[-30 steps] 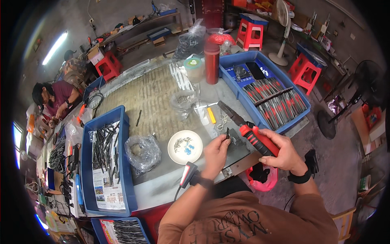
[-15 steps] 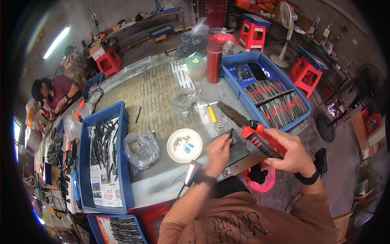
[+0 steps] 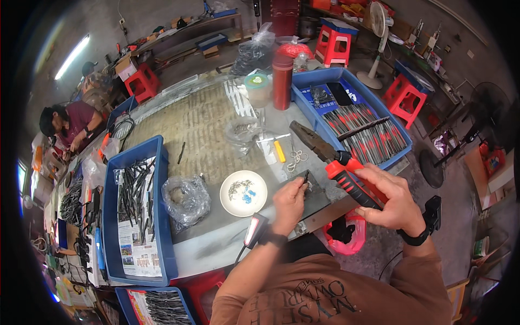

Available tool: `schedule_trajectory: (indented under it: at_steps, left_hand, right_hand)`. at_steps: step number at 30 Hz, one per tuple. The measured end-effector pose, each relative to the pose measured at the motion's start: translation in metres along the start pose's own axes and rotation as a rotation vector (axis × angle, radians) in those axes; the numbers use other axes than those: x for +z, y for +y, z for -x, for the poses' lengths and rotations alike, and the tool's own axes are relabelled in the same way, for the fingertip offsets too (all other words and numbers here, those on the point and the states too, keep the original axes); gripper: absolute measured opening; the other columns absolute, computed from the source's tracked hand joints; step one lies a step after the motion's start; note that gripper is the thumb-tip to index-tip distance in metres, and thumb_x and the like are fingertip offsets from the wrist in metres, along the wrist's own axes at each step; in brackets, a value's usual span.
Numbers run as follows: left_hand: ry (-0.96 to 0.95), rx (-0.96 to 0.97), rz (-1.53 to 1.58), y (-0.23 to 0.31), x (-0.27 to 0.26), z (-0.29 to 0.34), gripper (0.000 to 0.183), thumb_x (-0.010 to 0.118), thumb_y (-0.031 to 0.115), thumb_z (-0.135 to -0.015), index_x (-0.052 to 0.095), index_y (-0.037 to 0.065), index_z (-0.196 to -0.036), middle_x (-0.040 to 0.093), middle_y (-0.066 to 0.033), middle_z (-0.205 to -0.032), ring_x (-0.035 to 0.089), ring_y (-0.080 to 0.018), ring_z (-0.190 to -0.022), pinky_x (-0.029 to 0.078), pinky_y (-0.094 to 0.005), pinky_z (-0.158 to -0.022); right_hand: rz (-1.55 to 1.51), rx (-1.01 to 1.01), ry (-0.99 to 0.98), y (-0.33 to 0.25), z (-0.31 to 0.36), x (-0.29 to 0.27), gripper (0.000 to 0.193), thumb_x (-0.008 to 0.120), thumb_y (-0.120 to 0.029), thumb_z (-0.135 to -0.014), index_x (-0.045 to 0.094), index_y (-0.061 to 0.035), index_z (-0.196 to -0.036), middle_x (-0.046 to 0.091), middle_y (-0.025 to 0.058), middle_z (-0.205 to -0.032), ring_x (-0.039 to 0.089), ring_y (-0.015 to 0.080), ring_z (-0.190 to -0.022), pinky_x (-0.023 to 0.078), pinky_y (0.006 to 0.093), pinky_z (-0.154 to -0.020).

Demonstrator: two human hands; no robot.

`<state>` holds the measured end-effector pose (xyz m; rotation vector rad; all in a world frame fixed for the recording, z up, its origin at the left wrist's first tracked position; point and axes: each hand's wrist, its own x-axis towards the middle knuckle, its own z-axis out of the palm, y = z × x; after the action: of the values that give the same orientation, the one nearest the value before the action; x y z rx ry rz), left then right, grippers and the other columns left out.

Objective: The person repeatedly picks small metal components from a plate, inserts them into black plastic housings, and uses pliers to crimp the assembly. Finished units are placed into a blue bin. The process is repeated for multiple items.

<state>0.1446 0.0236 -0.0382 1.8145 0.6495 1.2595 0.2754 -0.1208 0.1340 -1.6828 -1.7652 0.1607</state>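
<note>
My right hand [image 3: 398,199] is closed round the handles of a pair of pliers [image 3: 318,145]. These have red and black grips and dark metal jaws that point up and to the left. My left hand [image 3: 288,205] pinches a small dark thin piece [image 3: 306,176], mostly hidden by the fingers. It is held over a dark flat block [image 3: 320,196] at the table's near edge. The plier jaws are apart from this piece. Left of my left hand sits a white plate [image 3: 234,209] with small metal bits and blue bits on it.
A blue tray [image 3: 165,222] of black strips stands at left, beside a clear plastic bag [image 3: 187,201]. Another blue tray [image 3: 311,122] at right holds red-and-black pieces and a phone [image 3: 339,93]. A yellow-handled tool [image 3: 279,151] and a red flask [image 3: 281,84] are beyond my hands. A co-worker [image 3: 73,124] sits far left.
The pliers and my right hand have shifted slightly to the right, away from my left hand. My left hand keeps its pinch. The whole view has moved a little.
</note>
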Motion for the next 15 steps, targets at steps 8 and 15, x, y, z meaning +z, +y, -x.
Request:
schedule_trajectory:
  at_steps: [8, 15]
  left_hand:
    - [-0.001, 0.020, -0.051, 0.006, -0.002, -0.002, 0.014, 0.060, 0.001, -0.076, 0.063, 0.002, -0.091, 0.060, -0.0075, -0.067, 0.055, -0.0124, -0.054, 0.046, -0.0250, -0.052]
    - [0.025, 0.043, -0.008, 0.007, 0.000, -0.001, 0.013, 0.065, 0.000, -0.074, 0.062, 0.001, -0.086, 0.058, -0.0136, -0.067, 0.058, -0.0259, -0.058, 0.045, -0.0321, -0.053]
  right_hand:
    - [-0.035, 0.061, -0.132, 0.002, -0.003, 0.008, 0.057, 0.068, -0.012, -0.059, 0.052, -0.0043, -0.113, 0.056, 0.0177, -0.099, 0.057, 0.0343, -0.076, 0.048, 0.0344, -0.067]
    - [0.000, 0.043, -0.057, -0.002, -0.001, 0.006, 0.052, 0.067, -0.012, -0.060, 0.053, -0.0031, -0.110, 0.056, 0.0183, -0.099, 0.057, 0.0351, -0.080, 0.048, 0.0349, -0.069]
